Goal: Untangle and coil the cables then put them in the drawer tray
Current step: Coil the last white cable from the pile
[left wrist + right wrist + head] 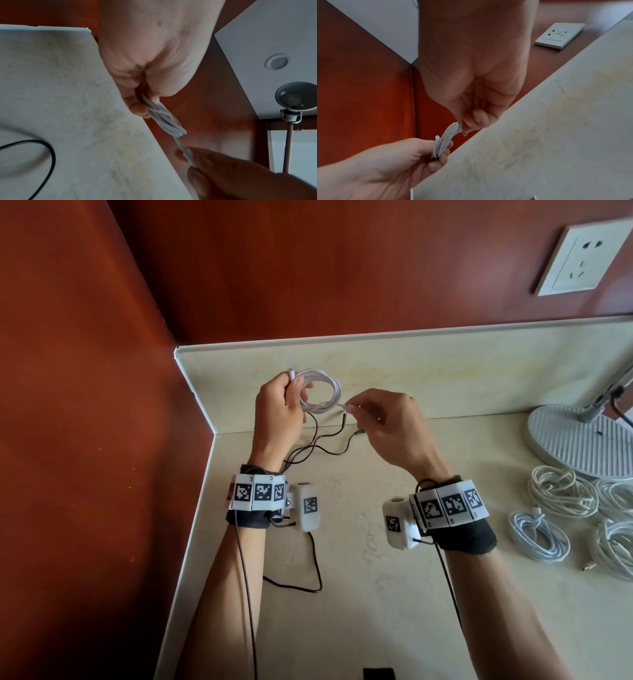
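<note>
A white cable (322,392) is wound into a small coil and held up above the pale counter (359,542). My left hand (284,405) grips one side of the coil (164,119), with one plug end sticking up past the fingers. My right hand (373,416) pinches the cable's other plug end (187,155) close to the coil (447,140). A thin black cable (325,446) lies loose on the counter under both hands. No drawer tray is in view.
Several coiled white cables (561,494) lie at the right of the counter beside a round white lamp base (582,440). A wall socket (579,258) sits on the red-brown back wall. The counter ends in raised edges at the left and back.
</note>
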Demonstrator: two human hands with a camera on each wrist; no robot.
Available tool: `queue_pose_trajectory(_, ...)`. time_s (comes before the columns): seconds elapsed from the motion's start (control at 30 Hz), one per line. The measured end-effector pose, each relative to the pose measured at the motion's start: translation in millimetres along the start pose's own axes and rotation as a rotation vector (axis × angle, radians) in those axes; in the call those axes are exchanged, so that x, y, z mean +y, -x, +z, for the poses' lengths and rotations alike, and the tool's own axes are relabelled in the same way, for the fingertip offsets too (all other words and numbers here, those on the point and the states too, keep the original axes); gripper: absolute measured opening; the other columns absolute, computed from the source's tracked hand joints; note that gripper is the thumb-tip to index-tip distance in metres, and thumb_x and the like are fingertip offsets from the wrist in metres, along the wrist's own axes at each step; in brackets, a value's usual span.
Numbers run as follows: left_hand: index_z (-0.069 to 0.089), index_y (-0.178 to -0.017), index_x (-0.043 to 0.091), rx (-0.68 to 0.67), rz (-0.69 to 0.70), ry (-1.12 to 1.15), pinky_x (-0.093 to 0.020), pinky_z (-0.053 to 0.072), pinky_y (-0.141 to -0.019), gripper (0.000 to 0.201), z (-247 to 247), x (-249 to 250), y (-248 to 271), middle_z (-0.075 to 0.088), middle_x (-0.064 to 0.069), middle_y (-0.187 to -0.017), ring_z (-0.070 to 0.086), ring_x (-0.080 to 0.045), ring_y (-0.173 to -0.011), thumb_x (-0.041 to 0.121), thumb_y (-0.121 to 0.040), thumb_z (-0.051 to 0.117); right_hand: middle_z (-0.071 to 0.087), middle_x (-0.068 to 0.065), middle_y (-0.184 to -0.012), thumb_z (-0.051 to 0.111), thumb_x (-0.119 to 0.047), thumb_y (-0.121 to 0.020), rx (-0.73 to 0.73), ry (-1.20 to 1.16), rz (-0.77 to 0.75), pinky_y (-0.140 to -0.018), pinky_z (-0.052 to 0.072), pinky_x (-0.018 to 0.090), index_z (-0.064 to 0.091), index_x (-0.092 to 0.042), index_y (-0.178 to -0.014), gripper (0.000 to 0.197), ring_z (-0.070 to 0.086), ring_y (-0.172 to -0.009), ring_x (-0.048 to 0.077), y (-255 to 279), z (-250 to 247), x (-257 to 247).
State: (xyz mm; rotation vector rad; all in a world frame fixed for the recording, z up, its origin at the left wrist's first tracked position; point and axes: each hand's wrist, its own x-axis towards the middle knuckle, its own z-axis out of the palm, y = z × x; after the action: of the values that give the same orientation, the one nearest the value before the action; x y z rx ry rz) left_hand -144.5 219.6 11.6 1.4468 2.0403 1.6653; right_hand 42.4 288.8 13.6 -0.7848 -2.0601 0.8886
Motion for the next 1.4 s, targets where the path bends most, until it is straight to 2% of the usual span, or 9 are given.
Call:
queue_pose_trajectory(0.2, 0.060, -0.088, 0.008, 0.084, -0.007, -0.068, -0.013, 0.039, -0.055, 0.031, 7, 3, 2, 0.060, 0.006, -0.073, 0.055, 0.001, -0.061, 0.020, -0.111, 0.043, 0.065, 0.005, -0.062, 0.063, -0.009, -0.100, -0.095, -0.200, -0.022, -0.053, 0.043, 0.036, 0.066, -0.015, -0.107, 0.010, 0.053, -0.051, 0.027, 7, -1, -17)
queue_pose_trajectory(0.4, 0.053, -0.082, 0.011, 0.067, -0.022, -0.075, -0.026, 0.036, -0.056, 0.030, 6, 4, 5, 0.059, -0.004, -0.070, 0.049, -0.014, -0.064, 0.018, -0.109, 0.042, 0.079, 0.010, -0.093, 0.067, -0.001, -0.099, -0.290, -0.429, -0.002, -0.083, 0.060, 0.035, 0.066, -0.001, -0.118, 0.019, 0.077, -0.084, 0.024, 13, -2, -28)
queue_pose_trajectory(0.53, 0.049, -0.079, 0.015, -0.006, 0.023, -0.094, -0.022, 0.034, -0.056, 0.031, 10, 10, 9, 0.051, 0.008, -0.066, 0.044, -0.009, -0.058, 0.017, -0.109, 0.041, 0.075, -0.008, -0.072, 0.075, -0.012, -0.095, -0.174, -0.165, -0.079, -0.055, 0.037, 0.020, 0.077, -0.018, -0.098, 0.007, 0.043, -0.050, 0.005, 13, 2, -29)
queue_pose_trajectory(0.6, 0.050, -0.081, 0.016, -0.054, 0.061, -0.090, -0.024, 0.036, -0.057, 0.031, 12, 15, 11, 0.051, 0.007, -0.067, 0.044, -0.009, -0.058, 0.019, -0.110, 0.041, 0.056, -0.012, -0.059, 0.081, -0.019, -0.091, -0.098, -0.096, -0.095, -0.054, 0.028, 0.018, 0.080, -0.020, -0.092, 0.001, 0.034, -0.050, 0.008, 11, 2, -27)
queue_pose_trajectory(0.83, 0.052, -0.091, 0.013, -0.141, 0.150, -0.060, -0.020, 0.036, -0.055, 0.023, 11, 21, 12, 0.053, 0.007, -0.070, 0.047, -0.007, -0.060, 0.017, -0.111, 0.042, 0.054, 0.001, -0.102, 0.077, -0.027, -0.094, 0.060, -0.036, -0.071, -0.074, 0.050, 0.018, 0.074, -0.033, -0.097, 0.007, 0.059, -0.087, 0.007, 11, 7, -13)
queue_pose_trajectory(0.9, 0.054, -0.093, 0.007, -0.144, 0.181, -0.058, -0.026, 0.037, -0.056, 0.023, 14, 22, 13, 0.055, 0.000, -0.071, 0.047, -0.013, -0.061, 0.017, -0.111, 0.042, 0.056, 0.002, -0.108, 0.068, -0.024, -0.101, 0.077, -0.137, -0.026, -0.075, 0.061, 0.029, 0.069, -0.026, -0.099, 0.003, 0.067, -0.093, 0.010, 12, 12, -12)
queue_pose_trajectory(1.03, 0.059, -0.107, 0.004, -0.147, 0.234, -0.062, -0.023, 0.040, -0.058, 0.022, 18, 25, 15, 0.054, 0.009, -0.074, 0.052, -0.010, -0.064, 0.018, -0.111, 0.042, 0.068, 0.012, -0.090, 0.058, -0.017, -0.106, 0.156, -0.287, 0.102, -0.060, 0.063, 0.049, 0.058, -0.001, -0.102, 0.016, 0.072, -0.068, 0.027, 11, 19, -10)
queue_pose_trajectory(1.23, 0.059, -0.109, 0.005, -0.169, 0.302, -0.037, -0.021, 0.036, -0.054, 0.017, 27, 37, 21, 0.050, 0.014, -0.072, 0.047, -0.007, -0.059, 0.018, -0.110, 0.047, 0.069, 0.003, -0.081, 0.063, -0.014, -0.101, 0.359, -0.237, 0.130, -0.051, 0.057, 0.038, 0.062, -0.003, -0.098, 0.011, 0.068, -0.055, 0.017, 9, 18, -9)
queue_pose_trajectory(1.4, 0.063, -0.116, 0.010, -0.199, 0.227, 0.006, -0.047, 0.052, -0.048, 0.018, 26, 34, 20, 0.062, -0.005, -0.073, 0.064, -0.026, -0.059, 0.021, -0.108, 0.051, 0.071, 0.002, -0.076, 0.066, -0.017, -0.099, 0.396, -0.204, 0.057, -0.050, 0.055, 0.041, 0.063, -0.013, -0.111, 0.012, 0.065, -0.056, 0.024, 15, 16, -12)
